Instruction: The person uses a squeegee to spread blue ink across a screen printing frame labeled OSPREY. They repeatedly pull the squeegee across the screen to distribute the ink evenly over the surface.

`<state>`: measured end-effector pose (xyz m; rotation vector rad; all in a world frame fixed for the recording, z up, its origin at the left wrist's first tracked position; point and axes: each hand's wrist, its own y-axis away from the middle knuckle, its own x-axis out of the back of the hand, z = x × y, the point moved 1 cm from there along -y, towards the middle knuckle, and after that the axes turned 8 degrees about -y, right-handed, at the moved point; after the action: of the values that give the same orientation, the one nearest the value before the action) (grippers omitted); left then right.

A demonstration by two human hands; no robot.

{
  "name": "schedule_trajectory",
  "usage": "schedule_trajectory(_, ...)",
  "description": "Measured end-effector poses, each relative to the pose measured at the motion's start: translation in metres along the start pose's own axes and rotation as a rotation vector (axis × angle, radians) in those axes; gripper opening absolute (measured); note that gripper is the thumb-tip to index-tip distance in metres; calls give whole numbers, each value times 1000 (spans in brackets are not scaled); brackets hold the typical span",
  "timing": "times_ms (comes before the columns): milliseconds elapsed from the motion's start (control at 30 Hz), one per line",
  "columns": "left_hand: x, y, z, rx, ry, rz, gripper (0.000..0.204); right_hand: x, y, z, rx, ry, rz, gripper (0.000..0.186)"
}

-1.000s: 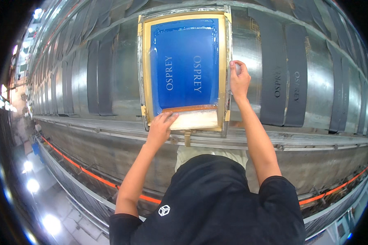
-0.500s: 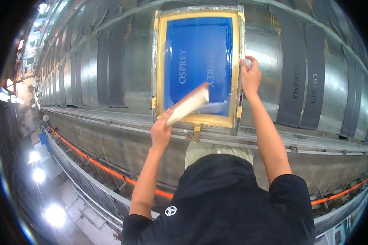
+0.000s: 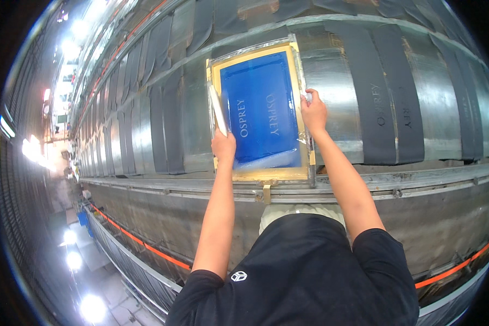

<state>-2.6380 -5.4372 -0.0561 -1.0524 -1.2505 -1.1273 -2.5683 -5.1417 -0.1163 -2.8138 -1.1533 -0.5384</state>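
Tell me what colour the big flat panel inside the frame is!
The panel is bright blue; it shows best in the head view.

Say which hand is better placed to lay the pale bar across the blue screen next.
Probably the left hand: it holds the pale bar beside the blue screen, while the right hand is by the right edge of the frame.

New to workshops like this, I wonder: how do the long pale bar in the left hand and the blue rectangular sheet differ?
Size: the long pale bar is narrow; the blue rectangular sheet is much broader.
Surface: the bar looks plain; the sheet carries pale lettering.
Support: the left hand holds the bar; a yellow border surrounds the sheet.
Both are longer than wide.
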Motion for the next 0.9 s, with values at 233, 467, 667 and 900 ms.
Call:
schedule_trajectory(233, 6, 20, 54, -443, 122, -88, 49, 4, -4, 4, -17, 21, -17, 32)
schedule_trajectory(467, -2, 80, -19, -892, 137, -152, 71, 3, -9, 9, 24, -11, 44, 28)
schedule_trajectory(667, 16, 104, -90, -942, 185, -277, 72, 4, -2, -4, 0, 21, 42, 28)
schedule_trajectory(900, 44, 34, -73, -889, 295, -303, 60, 10, -10, 4, 91, 61, 89, 27)
